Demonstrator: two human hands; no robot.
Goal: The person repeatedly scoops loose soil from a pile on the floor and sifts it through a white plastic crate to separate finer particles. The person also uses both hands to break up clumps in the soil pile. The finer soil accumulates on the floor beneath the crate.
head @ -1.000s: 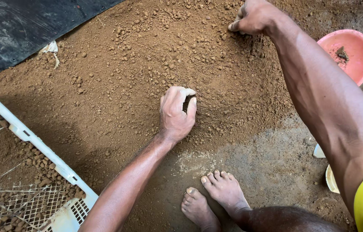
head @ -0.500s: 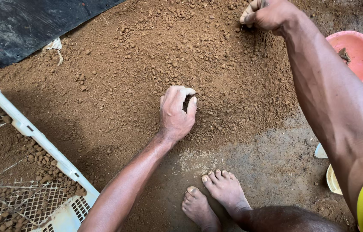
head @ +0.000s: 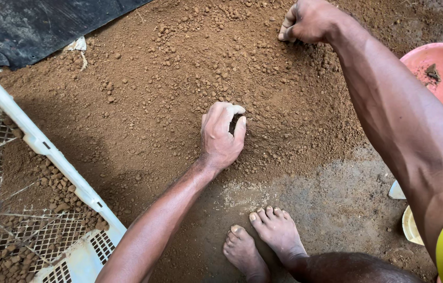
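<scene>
A wide heap of reddish-brown soil (head: 169, 78) with small clods covers the ground in front of me. My left hand (head: 221, 133) rests on the heap's near edge, its fingers curled tight around a handful of soil. My right hand (head: 308, 21) reaches to the far side of the heap. It is closed in a fist, knuckles up, with the fingertips dug into the soil. My bare feet (head: 263, 238) stand on damp grey ground just below the left hand.
A white plastic mesh crate (head: 48, 152) holding clods of soil lies at the lower left. A pink bowl (head: 441, 68) with a little soil sits at the right. A dark sheet (head: 33, 26) lies at the top left, and pale objects (head: 412, 225) peek out beside my right arm.
My right hand has shifted slightly across the far side of the heap, staying closed. My left hand has stayed in place, curled on the soil.
</scene>
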